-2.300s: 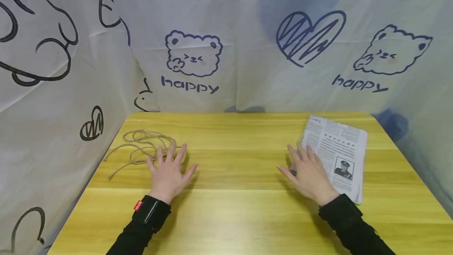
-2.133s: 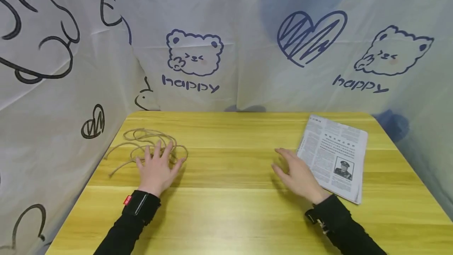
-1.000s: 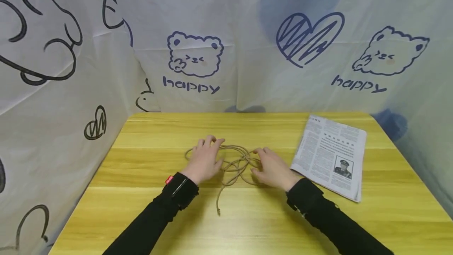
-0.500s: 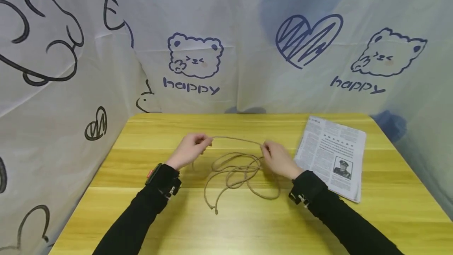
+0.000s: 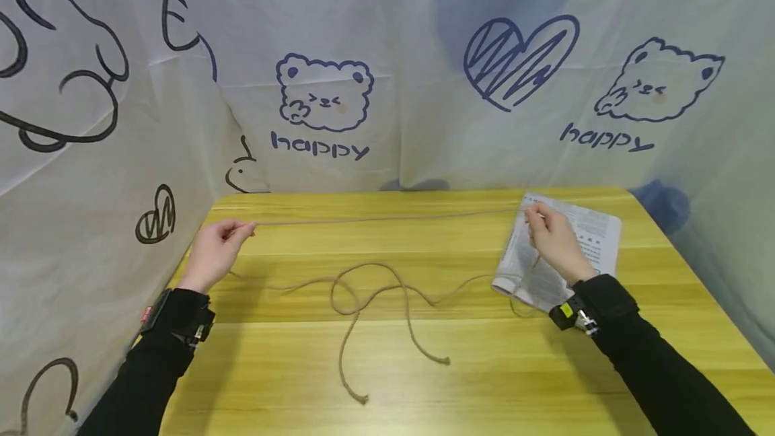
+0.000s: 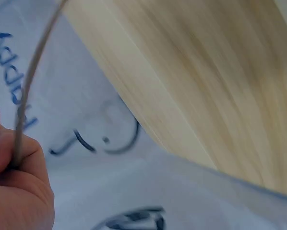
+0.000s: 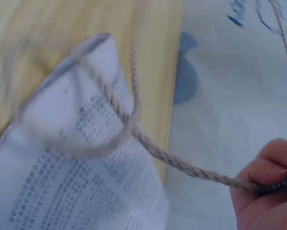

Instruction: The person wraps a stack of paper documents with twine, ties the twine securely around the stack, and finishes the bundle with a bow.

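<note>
A thin tan rope (image 5: 387, 219) is stretched nearly level between the two hands above the table. At the left, my left hand (image 5: 213, 251) pinches it between thumb and fingers; the left wrist view shows the rope (image 6: 33, 72) coming out of that grip. My right hand (image 5: 556, 237) pinches the other side of the span, over the newspaper (image 5: 521, 254). Slack rope hangs from both hands and lies in loose loops mid-table, with two ends towards the front. In the right wrist view, rope (image 7: 182, 165) trails from the fingers across the newspaper (image 7: 95, 167), partly blurred.
The folded newspaper lies at the right of the yellow wood-grain table (image 5: 290, 369), partly covered by the right hand and forearm. White cloth walls (image 5: 399, 120) with drawings stand behind the table and at both sides.
The hands first lay spread near the rope and the newspaper. The rope came to mid-table, both hands took hold of it, then moved apart and raised a span; its loops loosened.
</note>
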The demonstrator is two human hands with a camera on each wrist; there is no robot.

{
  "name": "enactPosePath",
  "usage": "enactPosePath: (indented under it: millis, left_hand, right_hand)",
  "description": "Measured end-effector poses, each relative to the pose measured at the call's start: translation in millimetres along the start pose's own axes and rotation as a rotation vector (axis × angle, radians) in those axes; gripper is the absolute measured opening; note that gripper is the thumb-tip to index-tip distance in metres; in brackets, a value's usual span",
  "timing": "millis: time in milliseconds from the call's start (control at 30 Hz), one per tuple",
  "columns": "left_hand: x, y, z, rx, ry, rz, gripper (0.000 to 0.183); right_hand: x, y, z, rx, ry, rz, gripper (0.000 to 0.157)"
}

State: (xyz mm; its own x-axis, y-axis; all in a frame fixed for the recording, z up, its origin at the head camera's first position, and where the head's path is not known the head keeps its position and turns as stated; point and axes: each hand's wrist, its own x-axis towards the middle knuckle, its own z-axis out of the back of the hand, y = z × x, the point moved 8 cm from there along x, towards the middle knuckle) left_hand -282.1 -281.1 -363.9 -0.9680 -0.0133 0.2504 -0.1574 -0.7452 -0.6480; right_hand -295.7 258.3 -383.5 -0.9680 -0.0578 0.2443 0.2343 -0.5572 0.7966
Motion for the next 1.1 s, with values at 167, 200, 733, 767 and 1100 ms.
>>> enactPosePath:
  millis: [167,200,733,767,1100]
  left_hand:
    - [-6.3,20.4,20.3,0.071,-0.035,0.020,0.045]
    - [-7.1,24.1,22.4,0.085,-0.043,0.032,0.045]
    - [-14.5,-68.6,-93.1,0.281,0.160,-0.268,0.022]
    - [-17.9,-76.8,-109.6,0.294,0.227,-0.294,0.022]
    - [-29.3,-78.2,-176.6,0.378,0.444,-0.100,0.029]
  right_hand:
    - [-0.9,-28.2,28.1,0.320,-0.144,-0.230,0.028]
    - [-2.0,-31.5,30.8,0.391,-0.163,-0.258,0.026]
    - [-2.3,34.1,-13.0,-0.218,-0.066,0.181,0.039]
    - [-7.4,40.4,-25.1,-0.252,-0.007,0.236,0.036]
    - [-59.9,37.8,-120.2,-0.450,0.646,0.365,0.033]
